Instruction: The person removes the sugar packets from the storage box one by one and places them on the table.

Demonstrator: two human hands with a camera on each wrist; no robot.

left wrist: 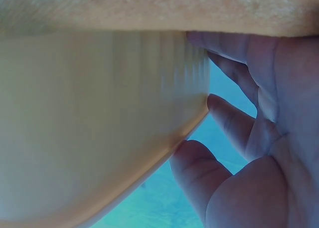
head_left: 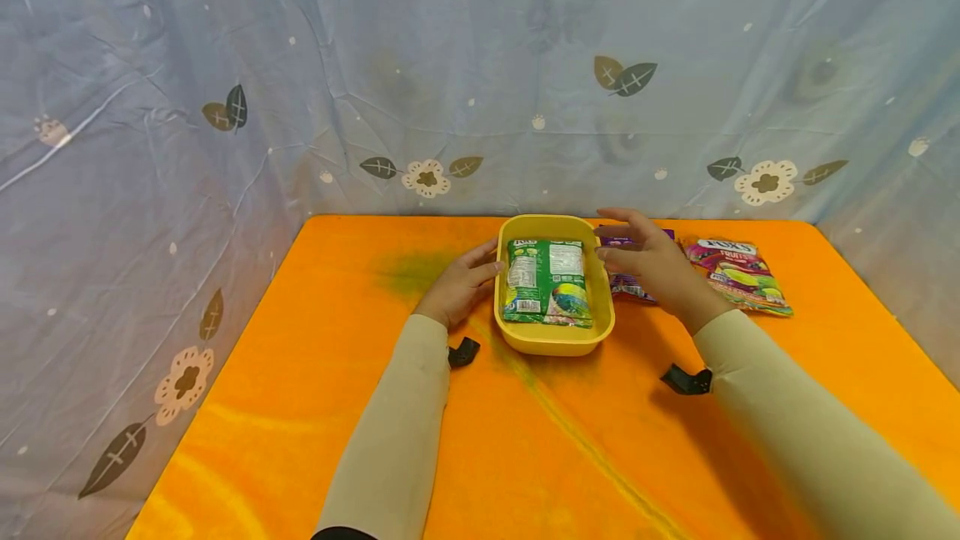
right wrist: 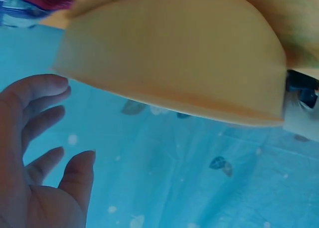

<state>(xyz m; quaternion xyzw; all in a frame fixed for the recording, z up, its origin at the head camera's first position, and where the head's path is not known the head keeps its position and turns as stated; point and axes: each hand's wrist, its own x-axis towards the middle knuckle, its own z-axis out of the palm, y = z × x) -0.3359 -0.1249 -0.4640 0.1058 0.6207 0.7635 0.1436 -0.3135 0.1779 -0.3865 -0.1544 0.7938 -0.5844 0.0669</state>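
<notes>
A yellow plastic basin stands on the orange table with a green candy packet lying inside it. My left hand is at the basin's left side. In the left wrist view, its fingertips meet the wall and the thumb lies at the rim, the fingers only slightly bent. Off the basin's right side hovers my right hand, fingers spread and relaxed, holding nothing. The right wrist view shows its fingertips near one end of the basin's rim. Partly hidden behind this hand lies a purple packet.
To the right of the right hand, a pink Fox's Fruits candy packet lies on the orange cloth. A blue patterned curtain hangs along the table's back and sides. Black mounts stick out at both wrists.
</notes>
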